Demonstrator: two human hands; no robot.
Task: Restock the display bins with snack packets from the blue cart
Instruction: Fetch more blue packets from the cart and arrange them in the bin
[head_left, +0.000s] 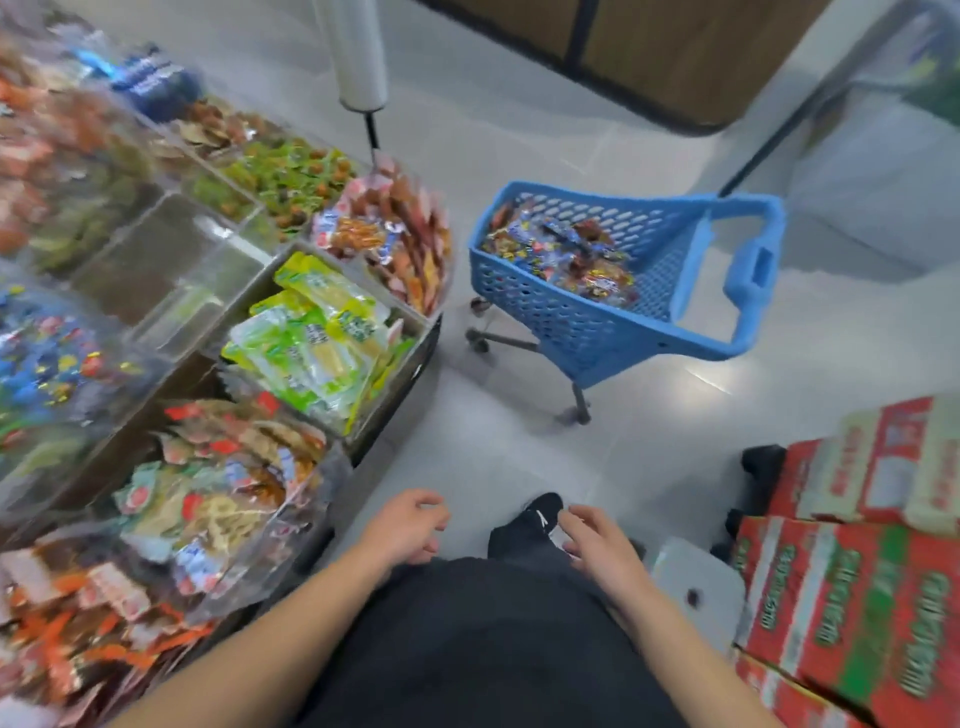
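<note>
A blue plastic cart stands on the grey floor ahead of me, a heap of mixed snack packets inside it. To my left runs a display of clear bins filled with packets; one bin holds green and yellow packets, another looks nearly bare. My left hand and my right hand hang low in front of my body, fingers loosely curled, holding nothing. Both hands are well short of the cart.
Red and green cardboard cartons are stacked at my right, beside a small white stool. A white pole rises behind the bins. A wooden counter stands at the back. Open floor lies between me and the cart.
</note>
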